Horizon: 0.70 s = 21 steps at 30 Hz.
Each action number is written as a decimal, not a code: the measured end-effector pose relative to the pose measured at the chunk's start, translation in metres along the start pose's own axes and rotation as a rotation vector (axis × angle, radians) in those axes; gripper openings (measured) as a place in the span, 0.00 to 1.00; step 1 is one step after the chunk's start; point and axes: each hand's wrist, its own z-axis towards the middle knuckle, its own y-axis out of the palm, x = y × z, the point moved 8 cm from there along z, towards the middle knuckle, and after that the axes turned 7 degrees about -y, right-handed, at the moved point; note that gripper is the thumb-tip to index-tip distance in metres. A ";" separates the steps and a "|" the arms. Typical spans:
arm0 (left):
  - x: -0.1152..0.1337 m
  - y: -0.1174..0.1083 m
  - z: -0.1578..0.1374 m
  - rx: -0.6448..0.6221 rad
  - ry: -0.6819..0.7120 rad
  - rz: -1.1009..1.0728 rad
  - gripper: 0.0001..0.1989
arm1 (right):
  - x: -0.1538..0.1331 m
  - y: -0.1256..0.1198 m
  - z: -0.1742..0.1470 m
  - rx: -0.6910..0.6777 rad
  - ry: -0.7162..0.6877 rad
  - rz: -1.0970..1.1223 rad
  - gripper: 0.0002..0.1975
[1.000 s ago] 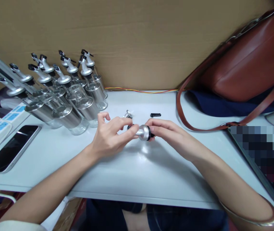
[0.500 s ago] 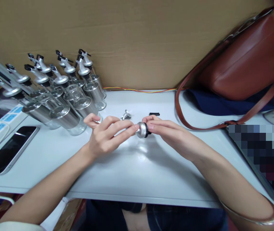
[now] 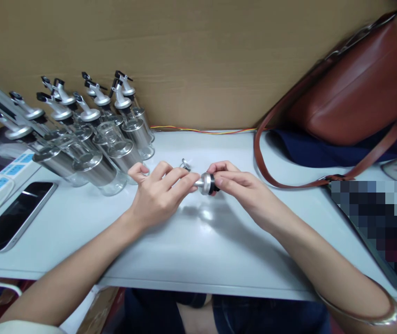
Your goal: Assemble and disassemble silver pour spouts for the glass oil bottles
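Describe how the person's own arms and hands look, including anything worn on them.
The left hand and right hand have slim fingers; no gloves, rings or watch show. A pale sleeve shows at the lower end of the left arm. A shiny band crosses the right arm; its material is unclear.

A pale table (image 3: pixel 198 250) across the frame
Bottles (image 3: pixel 95 170) are grouped at upper left, a phone (image 3: pixel 19 217) is laid lower left, a small metal fitting (image 3: pixel 186 163) is seen mid-frame, navy cloth (image 3: pixel 289 150) is spread at right.
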 end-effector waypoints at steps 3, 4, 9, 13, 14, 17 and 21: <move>-0.002 -0.001 0.001 0.006 -0.012 0.025 0.05 | -0.003 -0.001 0.000 0.024 -0.056 -0.061 0.14; -0.003 -0.001 0.002 0.005 -0.016 0.035 0.05 | -0.005 -0.001 0.000 0.032 -0.083 -0.083 0.13; -0.007 0.004 0.001 -0.051 -0.032 0.037 0.07 | -0.014 -0.004 -0.004 0.097 -0.226 -0.271 0.12; -0.009 0.015 -0.001 -0.219 -0.106 -0.106 0.09 | -0.032 -0.003 -0.010 0.157 -0.459 -0.583 0.11; -0.008 0.018 -0.002 -0.266 -0.125 -0.148 0.11 | -0.035 -0.001 -0.011 0.157 -0.513 -0.652 0.11; -0.002 0.022 -0.005 -0.324 -0.124 -0.209 0.14 | -0.038 0.004 -0.012 0.111 -0.585 -0.714 0.11; 0.007 0.018 -0.007 -0.269 -0.051 -0.215 0.16 | -0.031 0.006 -0.009 0.015 -0.480 -0.563 0.12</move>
